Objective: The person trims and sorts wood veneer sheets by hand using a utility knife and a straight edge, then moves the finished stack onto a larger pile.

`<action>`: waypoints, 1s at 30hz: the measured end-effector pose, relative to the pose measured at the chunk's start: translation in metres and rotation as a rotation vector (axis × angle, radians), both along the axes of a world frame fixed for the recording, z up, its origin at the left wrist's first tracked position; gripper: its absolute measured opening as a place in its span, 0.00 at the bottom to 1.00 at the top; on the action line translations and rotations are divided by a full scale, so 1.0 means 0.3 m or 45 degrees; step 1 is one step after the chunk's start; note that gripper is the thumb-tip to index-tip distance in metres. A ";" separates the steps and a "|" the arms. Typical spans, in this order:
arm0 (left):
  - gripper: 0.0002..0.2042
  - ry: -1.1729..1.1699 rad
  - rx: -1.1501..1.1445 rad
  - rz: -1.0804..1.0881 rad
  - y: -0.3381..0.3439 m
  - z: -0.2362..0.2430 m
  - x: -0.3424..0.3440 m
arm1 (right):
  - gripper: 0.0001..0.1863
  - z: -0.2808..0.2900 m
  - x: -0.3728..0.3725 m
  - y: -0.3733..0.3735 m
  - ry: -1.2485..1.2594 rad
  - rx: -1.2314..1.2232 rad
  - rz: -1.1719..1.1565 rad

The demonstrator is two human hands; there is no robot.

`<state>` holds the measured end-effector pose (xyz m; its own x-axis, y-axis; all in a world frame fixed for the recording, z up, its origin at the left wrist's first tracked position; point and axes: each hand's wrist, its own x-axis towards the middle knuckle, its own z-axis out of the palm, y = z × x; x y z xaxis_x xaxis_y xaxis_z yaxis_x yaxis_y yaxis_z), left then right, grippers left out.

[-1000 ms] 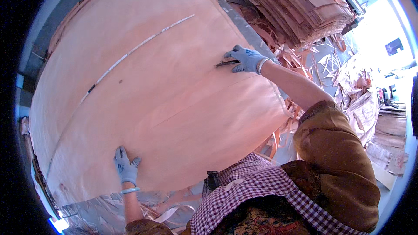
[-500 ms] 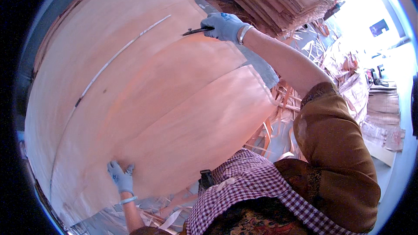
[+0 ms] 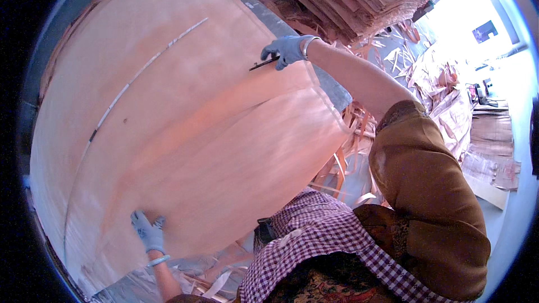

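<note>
Broad sheets of pinkish wood veneer (image 3: 224, 174) cover the work surface before me. My left hand (image 3: 149, 232), in a pale blue glove, lies on the near left part with its fingers spread. At the far right edge my right hand (image 3: 285, 51), gloved too, holds a thin dark hand tool (image 3: 264, 64) low over the veneer. Its fingers are partly bent, and I cannot make out the tool's exact kind. A ridge or overlapping edge runs across the veneer below the tool. A long white strip with a dark band (image 3: 123, 90) curves along the far left part.
A thick stack of veneer sheets (image 3: 353, 0) stands beyond the table at the back. Veneer scraps (image 3: 443, 95) are heaped on the floor at the right, with more strips (image 3: 224, 283) below the near edge. A grey table edge (image 3: 331, 91) shows beside my right hand.
My right hand has come nearer with the tool, its grip looser. The near veneer has shifted up at the seam, where a raised fold shows. My left hand has barely moved.
</note>
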<state>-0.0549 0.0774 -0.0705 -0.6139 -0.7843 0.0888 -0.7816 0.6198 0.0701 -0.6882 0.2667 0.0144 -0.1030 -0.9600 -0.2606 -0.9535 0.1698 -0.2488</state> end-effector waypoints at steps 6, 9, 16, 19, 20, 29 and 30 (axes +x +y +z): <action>0.29 -0.176 -0.160 0.092 0.098 0.091 -0.091 | 0.17 -0.057 -0.168 0.180 -0.226 -0.302 -0.293; 0.21 -0.216 -0.283 0.118 0.175 0.089 -0.108 | 0.14 -0.057 -0.175 0.258 -0.555 -0.209 -0.526; 0.13 0.437 0.186 -0.163 0.666 0.155 -0.953 | 0.13 -0.135 -0.264 0.339 -0.831 -0.508 -0.423; 0.16 0.460 0.074 -0.168 0.839 0.151 -1.222 | 0.17 -0.107 -0.264 0.260 -0.532 -0.323 -0.281; 0.17 0.413 0.064 -0.153 0.865 0.130 -1.271 | 0.18 -0.111 -0.260 0.241 -0.512 -0.290 -0.252; 0.22 0.271 -0.067 -0.010 0.949 0.046 -1.398 | 0.19 -0.132 -0.285 0.167 -0.707 -0.072 -0.102; 0.22 0.273 -0.058 -0.010 0.949 0.048 -1.407 | 0.19 -0.124 -0.301 0.140 -0.762 -0.072 -0.053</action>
<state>-0.4771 0.3620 -0.0562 -0.5830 -0.7720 0.2530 -0.7473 0.6318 0.2059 -0.7784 0.3087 -0.0228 0.0082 -0.9723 -0.2335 -0.6379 0.1748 -0.7500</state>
